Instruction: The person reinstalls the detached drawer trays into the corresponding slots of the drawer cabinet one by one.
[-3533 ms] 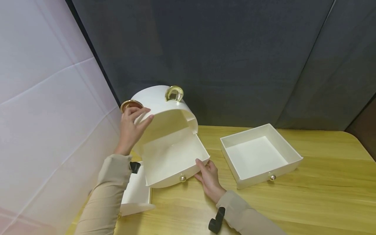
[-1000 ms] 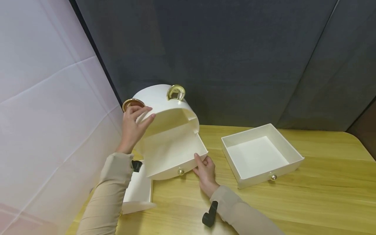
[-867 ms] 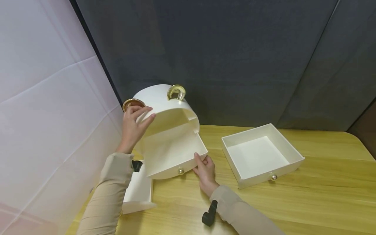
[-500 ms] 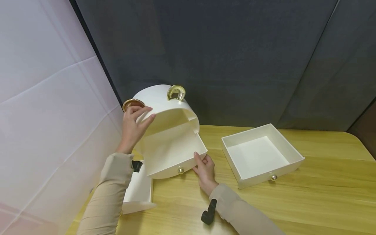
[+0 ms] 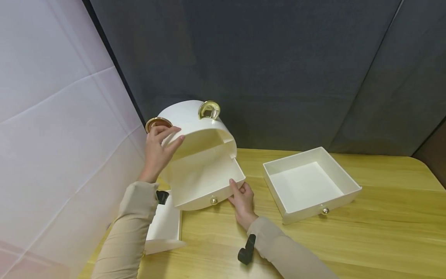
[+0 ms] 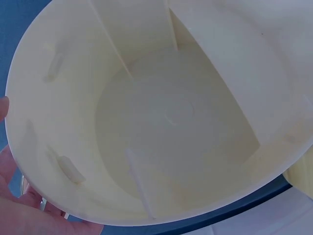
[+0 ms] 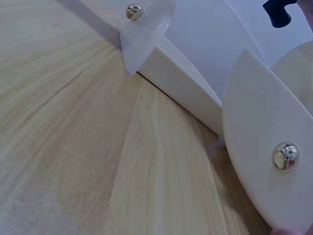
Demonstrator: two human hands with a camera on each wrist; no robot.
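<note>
- Worktop [image 5: 348,240]: pale yellow wood grain; dark curtain behind, white sheet at the left.
- Case [image 5: 188,120]: white, round-topped, tilted back at the worktop's left rear, open side toward the camera. Ribs and a divider are seen inside in the left wrist view [image 6: 161,112].
- Two gold rings are seen on the case: one on top [image 5: 208,110], one at the left side [image 5: 156,123].
- Loose drawer [image 5: 310,184]: white, square, set flat on the worktop right of the case, well apart from it; small metal knob on its front [image 5: 324,210]. Untouched by either hand.
- Held drawer [image 5: 205,182]: white, curved front, partly inside the case's mouth, front edge just above the worktop. Metal knob in the middle of the front [image 5: 213,200], also seen close in the right wrist view [image 7: 285,155].
- Third drawer [image 5: 163,228]: white, lying on the worktop at the left, partly hidden under the left sleeve; its knob shows in the right wrist view [image 7: 133,11].
- Left hand [image 5: 158,149]: laid on the case's upper left rim beside the side ring; fingers spread and bent over the edge, gripping it.
- Right hand [image 5: 242,199]: at the held drawer's right front corner; thumb on the rim, fingers beneath, the corner pinched between them.
- Black clip [image 5: 246,250] is worn at the right cuff.
</note>
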